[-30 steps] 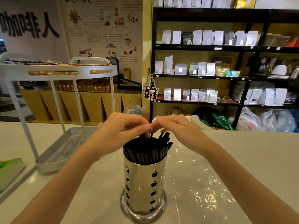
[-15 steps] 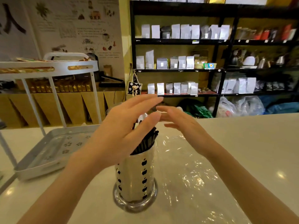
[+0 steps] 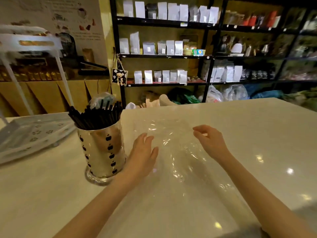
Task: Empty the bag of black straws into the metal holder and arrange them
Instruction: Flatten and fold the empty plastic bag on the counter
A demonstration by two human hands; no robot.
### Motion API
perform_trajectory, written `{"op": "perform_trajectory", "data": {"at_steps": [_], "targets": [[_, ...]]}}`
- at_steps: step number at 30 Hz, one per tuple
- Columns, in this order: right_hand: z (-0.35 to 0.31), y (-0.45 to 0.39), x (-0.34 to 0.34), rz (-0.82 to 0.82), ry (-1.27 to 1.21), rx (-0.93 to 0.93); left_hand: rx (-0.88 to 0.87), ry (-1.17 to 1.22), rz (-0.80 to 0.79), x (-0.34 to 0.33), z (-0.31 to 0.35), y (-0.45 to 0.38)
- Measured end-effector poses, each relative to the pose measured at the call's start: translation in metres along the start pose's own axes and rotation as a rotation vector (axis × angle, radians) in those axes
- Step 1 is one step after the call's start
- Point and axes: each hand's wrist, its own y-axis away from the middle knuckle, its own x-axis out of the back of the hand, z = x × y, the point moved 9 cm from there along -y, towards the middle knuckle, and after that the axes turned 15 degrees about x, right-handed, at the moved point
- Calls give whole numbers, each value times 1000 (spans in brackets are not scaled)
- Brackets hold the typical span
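Note:
The shiny metal holder (image 3: 103,152) with black apple cut-outs stands upright on the pale counter, left of centre. A bundle of black straws (image 3: 96,115) fans out of its top. The clear plastic bag (image 3: 173,160) lies flat and crinkled on the counter to the holder's right. My left hand (image 3: 143,152) hovers just right of the holder over the bag's near left part, fingers apart, holding nothing. My right hand (image 3: 211,141) is over the bag's right part, fingers loosely curled, also with nothing in it.
A white perforated tray rack (image 3: 32,133) sits on the counter to the left of the holder. The counter's far edge (image 3: 205,103) runs behind the bag. Black shelves of white pouches (image 3: 164,47) stand beyond it.
Both hands left the straw tops and dropped down and right to the plastic bag. The view swung right, so the holder now sits further left.

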Motion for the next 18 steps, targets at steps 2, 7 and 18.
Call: {"op": "perform_trajectory", "data": {"at_steps": [2,7,18], "targets": [[28,8,-7,-47,201,-56,180,-62,-75,-23,-22,-7],[80,20,-25,-180,538,-264,362,-154,-50,-43,-46,-17],[88,18,-25,-199,331,-347,370,528,116,-15,-54,-20]]}}
